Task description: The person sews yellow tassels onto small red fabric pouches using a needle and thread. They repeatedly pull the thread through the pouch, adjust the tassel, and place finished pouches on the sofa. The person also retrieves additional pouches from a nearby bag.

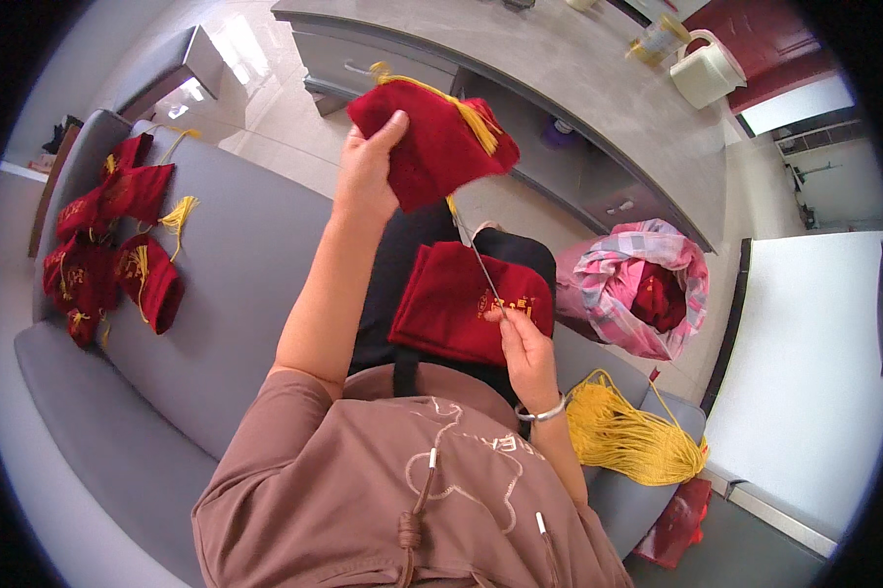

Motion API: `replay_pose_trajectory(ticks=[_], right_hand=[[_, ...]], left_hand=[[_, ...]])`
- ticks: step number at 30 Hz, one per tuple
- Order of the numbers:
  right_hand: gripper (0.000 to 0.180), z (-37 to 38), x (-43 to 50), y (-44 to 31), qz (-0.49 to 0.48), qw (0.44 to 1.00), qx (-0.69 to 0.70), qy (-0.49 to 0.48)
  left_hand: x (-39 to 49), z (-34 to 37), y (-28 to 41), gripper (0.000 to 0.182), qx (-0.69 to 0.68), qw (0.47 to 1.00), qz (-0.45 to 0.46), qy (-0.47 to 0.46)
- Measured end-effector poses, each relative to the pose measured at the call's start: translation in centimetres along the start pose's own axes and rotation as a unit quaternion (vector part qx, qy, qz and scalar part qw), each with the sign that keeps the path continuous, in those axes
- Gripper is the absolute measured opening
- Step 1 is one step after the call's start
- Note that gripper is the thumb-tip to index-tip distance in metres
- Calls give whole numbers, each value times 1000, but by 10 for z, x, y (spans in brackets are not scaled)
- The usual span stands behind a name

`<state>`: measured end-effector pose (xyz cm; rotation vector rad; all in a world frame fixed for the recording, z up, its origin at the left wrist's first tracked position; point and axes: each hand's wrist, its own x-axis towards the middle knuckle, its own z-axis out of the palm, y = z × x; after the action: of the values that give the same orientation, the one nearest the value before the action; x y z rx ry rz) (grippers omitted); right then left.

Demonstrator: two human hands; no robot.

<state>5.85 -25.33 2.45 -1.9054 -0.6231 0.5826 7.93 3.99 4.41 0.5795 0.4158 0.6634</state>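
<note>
My left hand (371, 173) grips a dark red fabric pouch (434, 151) by its edge, raised in front of me. A yellow tassel (478, 125) lies over the pouch's upper side. Between the fingers of my right hand (527, 360) is a thin metal rod (485, 270), slanting up toward the pouch's lower edge. Some yellow cord (451, 206) shows at the rod's far tip; how the two join is too small to tell. Beneath the rod, a stack of red pouches (448, 316) with gold print rests on my lap, close to my right hand.
Several tasselled red pouches (144, 275) lie on the grey sofa (228, 220) at left. To the right are a bundle of yellow tassel cords (625, 434) and a pink plaid bag (603, 294) holding red cloth. A grey table (559, 66) ahead bears a cream pitcher (706, 73).
</note>
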Motion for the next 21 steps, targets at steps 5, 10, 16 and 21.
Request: replay_pose_trajectory(ticks=[5,10,16,21], right_hand=[[20,-23,-25,7,116,991,68,-25],[20,-25,-11,1,30,994,98,48],[20,-13,15,-19,-47,996,45,68],[22,-6,29,-26,-106,990,-8,90]], left_hand=[[20,-15,20,19,-7,998,55,24],[9,-8,6,25,-42,998,52,-13],[-24,8,1,36,42,996,32,-68],[-51,18,-11,47,178,974,51,-131]])
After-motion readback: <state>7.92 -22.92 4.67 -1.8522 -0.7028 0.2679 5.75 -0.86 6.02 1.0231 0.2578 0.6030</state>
